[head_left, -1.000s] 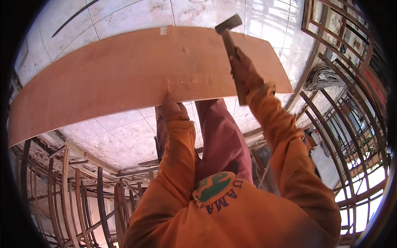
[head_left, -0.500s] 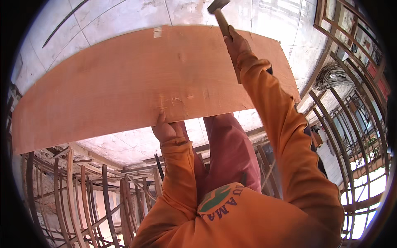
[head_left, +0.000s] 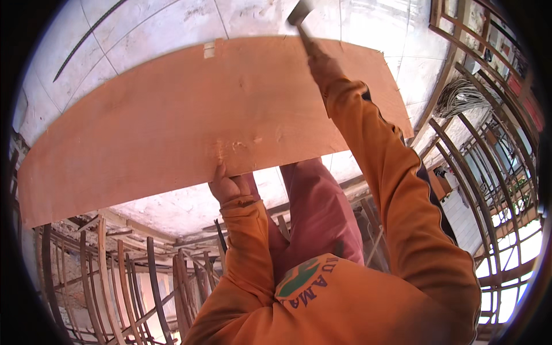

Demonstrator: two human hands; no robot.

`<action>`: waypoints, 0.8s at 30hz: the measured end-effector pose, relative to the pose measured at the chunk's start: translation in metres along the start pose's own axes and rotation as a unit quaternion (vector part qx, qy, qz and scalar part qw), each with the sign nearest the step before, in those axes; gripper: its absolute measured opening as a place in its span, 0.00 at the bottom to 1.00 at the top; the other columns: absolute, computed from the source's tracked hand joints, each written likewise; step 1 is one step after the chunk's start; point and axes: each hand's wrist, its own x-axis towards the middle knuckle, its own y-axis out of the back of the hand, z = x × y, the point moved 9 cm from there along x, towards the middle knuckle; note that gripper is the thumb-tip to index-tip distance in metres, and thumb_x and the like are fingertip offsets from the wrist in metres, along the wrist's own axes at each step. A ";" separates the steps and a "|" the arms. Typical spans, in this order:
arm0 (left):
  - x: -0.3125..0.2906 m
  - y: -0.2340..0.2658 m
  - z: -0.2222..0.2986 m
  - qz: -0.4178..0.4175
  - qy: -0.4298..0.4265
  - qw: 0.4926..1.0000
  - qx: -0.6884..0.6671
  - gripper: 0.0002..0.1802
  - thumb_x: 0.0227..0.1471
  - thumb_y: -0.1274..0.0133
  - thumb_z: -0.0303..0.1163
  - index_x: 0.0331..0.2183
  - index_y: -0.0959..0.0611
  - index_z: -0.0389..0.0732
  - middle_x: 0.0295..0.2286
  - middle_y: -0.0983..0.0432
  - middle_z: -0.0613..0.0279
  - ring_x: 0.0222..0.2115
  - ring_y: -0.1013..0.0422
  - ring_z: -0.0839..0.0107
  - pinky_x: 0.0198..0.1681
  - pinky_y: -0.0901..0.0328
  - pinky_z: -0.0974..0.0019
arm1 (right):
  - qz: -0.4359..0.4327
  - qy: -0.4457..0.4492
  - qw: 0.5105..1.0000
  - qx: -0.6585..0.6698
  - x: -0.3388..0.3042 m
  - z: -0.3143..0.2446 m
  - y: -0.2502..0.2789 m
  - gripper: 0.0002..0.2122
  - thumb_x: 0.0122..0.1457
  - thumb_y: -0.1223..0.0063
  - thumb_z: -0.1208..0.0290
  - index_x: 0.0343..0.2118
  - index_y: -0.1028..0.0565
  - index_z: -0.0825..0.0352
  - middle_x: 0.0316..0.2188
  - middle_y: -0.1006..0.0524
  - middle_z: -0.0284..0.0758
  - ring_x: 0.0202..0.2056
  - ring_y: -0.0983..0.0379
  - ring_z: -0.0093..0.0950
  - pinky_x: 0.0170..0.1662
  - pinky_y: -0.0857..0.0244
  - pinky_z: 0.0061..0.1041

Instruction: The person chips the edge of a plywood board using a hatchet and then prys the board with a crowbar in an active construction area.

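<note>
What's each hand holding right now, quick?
Left hand: closed on the near edge of the wooden board, a finger on top.
Right hand: closed around the handle of the hammer.

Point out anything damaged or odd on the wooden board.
The board has rough, scuffed marks near the left hand, breaking its mostly smooth face. A pale patch interrupts its far edge; whether it's a chip is unclear.
</note>
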 end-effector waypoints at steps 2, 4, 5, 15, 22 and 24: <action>0.003 0.013 -0.005 0.059 0.031 0.997 0.030 0.23 0.52 0.53 0.20 0.51 0.33 0.31 0.45 0.29 0.51 0.45 0.30 0.58 0.49 0.31 0.56 | -0.144 -0.053 0.988 -0.021 0.012 0.006 -0.016 0.24 0.61 0.55 0.64 0.60 0.40 0.65 0.34 0.22 0.40 0.26 0.26 0.38 0.26 0.34 0.33; -0.007 0.007 0.005 0.053 0.000 0.998 0.024 0.23 0.52 0.53 0.20 0.51 0.33 0.32 0.45 0.29 0.51 0.44 0.30 0.58 0.49 0.31 0.56 | -0.110 -0.056 0.992 0.035 0.005 -0.002 -0.002 0.25 0.61 0.55 0.64 0.60 0.40 0.65 0.34 0.22 0.40 0.26 0.26 0.37 0.27 0.33 0.32; -0.010 0.004 0.010 0.044 -0.025 0.998 0.022 0.22 0.52 0.53 0.21 0.51 0.32 0.32 0.44 0.29 0.51 0.44 0.30 0.58 0.48 0.31 0.56 | -0.073 -0.066 0.991 0.092 0.000 -0.004 0.006 0.25 0.61 0.55 0.64 0.60 0.40 0.65 0.35 0.23 0.40 0.26 0.27 0.36 0.28 0.33 0.32; -0.003 0.028 0.003 0.054 0.010 0.998 0.011 0.25 0.52 0.53 0.21 0.53 0.34 0.32 0.46 0.30 0.50 0.45 0.30 0.57 0.48 0.31 0.53 | -0.071 -0.047 0.996 0.022 -0.034 -0.005 -0.018 0.26 0.59 0.54 0.62 0.60 0.40 0.61 0.41 0.24 0.48 0.45 0.28 0.45 0.48 0.36 0.40; -0.010 0.019 0.004 0.027 0.024 0.999 0.036 0.25 0.51 0.52 0.21 0.52 0.33 0.33 0.46 0.30 0.50 0.46 0.31 0.55 0.48 0.31 0.52 | -0.115 -0.050 0.990 -0.064 -0.041 -0.006 -0.044 0.26 0.59 0.57 0.65 0.61 0.45 0.62 0.40 0.25 0.53 0.40 0.28 0.50 0.44 0.34 0.43; -0.016 0.020 0.002 0.064 0.046 0.995 0.059 0.25 0.51 0.52 0.21 0.52 0.33 0.33 0.46 0.30 0.50 0.46 0.31 0.55 0.49 0.32 0.52 | -0.043 0.081 0.996 -0.018 -0.042 -0.029 -0.025 0.26 0.59 0.57 0.65 0.60 0.44 0.64 0.39 0.25 0.53 0.38 0.28 0.51 0.42 0.34 0.43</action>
